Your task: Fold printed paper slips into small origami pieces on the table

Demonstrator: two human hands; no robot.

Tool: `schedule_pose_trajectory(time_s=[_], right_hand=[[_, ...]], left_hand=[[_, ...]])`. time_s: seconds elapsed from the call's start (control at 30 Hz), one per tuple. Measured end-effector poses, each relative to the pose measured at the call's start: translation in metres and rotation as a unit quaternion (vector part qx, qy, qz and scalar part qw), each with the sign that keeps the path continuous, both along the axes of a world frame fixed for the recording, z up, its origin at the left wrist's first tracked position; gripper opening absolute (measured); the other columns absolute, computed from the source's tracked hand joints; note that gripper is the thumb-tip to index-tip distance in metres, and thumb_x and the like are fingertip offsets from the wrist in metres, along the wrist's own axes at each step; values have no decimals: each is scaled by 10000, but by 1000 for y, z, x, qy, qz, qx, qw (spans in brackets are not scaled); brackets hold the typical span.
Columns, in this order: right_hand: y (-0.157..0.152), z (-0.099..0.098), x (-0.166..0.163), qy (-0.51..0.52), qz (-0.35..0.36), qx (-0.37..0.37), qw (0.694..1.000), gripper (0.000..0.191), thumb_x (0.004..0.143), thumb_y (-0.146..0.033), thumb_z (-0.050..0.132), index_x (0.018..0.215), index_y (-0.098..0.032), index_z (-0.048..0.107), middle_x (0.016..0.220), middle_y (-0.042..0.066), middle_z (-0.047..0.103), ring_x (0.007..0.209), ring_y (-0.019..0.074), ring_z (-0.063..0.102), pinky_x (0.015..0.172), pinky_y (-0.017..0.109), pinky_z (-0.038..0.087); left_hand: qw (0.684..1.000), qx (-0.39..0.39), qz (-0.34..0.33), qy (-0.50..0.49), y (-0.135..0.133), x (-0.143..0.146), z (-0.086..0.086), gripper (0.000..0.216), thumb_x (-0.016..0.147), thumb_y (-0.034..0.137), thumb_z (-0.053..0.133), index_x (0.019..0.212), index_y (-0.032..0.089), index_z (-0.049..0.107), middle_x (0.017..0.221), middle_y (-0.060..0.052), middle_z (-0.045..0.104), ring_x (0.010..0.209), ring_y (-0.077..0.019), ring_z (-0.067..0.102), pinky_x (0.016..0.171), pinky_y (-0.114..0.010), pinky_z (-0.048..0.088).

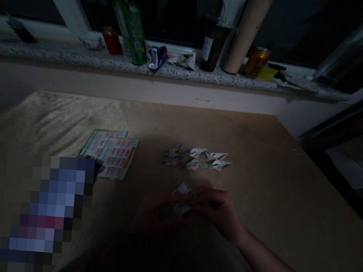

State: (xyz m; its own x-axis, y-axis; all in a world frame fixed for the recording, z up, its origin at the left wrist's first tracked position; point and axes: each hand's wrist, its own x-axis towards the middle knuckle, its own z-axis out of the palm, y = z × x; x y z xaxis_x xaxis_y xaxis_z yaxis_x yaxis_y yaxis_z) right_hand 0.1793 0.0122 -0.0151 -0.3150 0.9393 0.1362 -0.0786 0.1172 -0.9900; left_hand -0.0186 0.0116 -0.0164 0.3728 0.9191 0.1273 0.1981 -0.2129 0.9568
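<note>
In dim light both my hands meet over a small folded piece of printed paper near the front of the brown table. My left hand pinches its left side and my right hand pinches its right side, fingers closed on it. Just beyond lie several small folded paper shapes in a loose cluster. Two flat printed sheets lie overlapping to the left.
A stone windowsill behind the table carries a green bottle, a red jar, a dark bottle, a tall beige tube, an orange can and wrappers. A blurred-out patch covers the lower left.
</note>
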Motion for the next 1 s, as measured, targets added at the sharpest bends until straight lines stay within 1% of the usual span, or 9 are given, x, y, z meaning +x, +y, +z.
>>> schedule_pose_trajectory(time_s=[0.13,0.2,0.33,0.43,0.5,0.6,0.67,0.83,1.0], right_hand=[[-1,0,0,-1,2,-5,1000,42,746,-265,714,757,-228,729,767,29,699,725,154,643,629,255,506],[-2,-1,0,-14,-2,-4,1000,47,751,-264,710,780,-230,724,769,24,700,733,154,644,646,256,504],[-4,-1,-1,-42,-37,4,998,222,719,-308,735,923,-232,692,894,41,705,834,179,650,740,288,514],[-5,0,-3,-42,-42,6,998,233,709,-321,740,910,-215,690,934,59,704,867,192,655,761,300,524],[-5,0,-4,-44,-48,-6,998,210,710,-306,739,894,-215,700,898,52,714,824,187,668,727,287,535],[-6,1,-7,-37,-56,-39,997,209,719,-296,729,914,-223,711,897,42,724,799,184,681,709,278,546],[-7,1,-8,-28,-62,-57,996,210,718,-303,727,912,-226,716,894,37,728,791,187,687,700,278,553],[-7,-1,-8,-27,-73,-70,994,200,700,-336,734,856,-211,729,816,39,735,715,183,692,642,267,564],[-7,-2,-5,-69,-109,-2,992,259,696,-300,744,943,-227,716,901,49,731,777,196,692,674,272,566]], left_hand=[[995,-75,52,-32,-2,3,2,354,647,309,730,993,243,708,1076,-28,688,978,-255,649,836,-327,518],[991,-106,72,-48,-3,5,3,301,654,296,724,950,236,722,1019,-25,711,953,-244,659,833,-316,519],[987,-116,92,-66,-4,5,4,222,638,265,723,856,231,741,922,-12,737,850,-218,686,775,-280,534],[985,-130,100,-61,-5,7,4,185,643,276,715,817,216,741,845,-8,746,768,-202,693,708,-257,542],[980,-148,121,-54,-6,9,4,264,644,304,720,889,206,726,830,-11,746,755,-203,692,684,-256,545],[970,-174,155,-70,-7,12,5,534,642,334,728,1146,205,612,876,-24,740,782,-213,689,668,-272,551],[970,-168,158,-76,-6,13,5,576,639,330,729,1183,206,583,913,-34,734,820,-219,684,693,-283,549],[979,-159,127,-24,-3,11,3,405,592,298,752,978,191,693,921,-37,733,849,-231,677,747,-289,538],[976,-184,109,-25,-1,10,7,278,636,283,712,900,196,713,838,-1,744,780,-201,688,695,-245,538]])
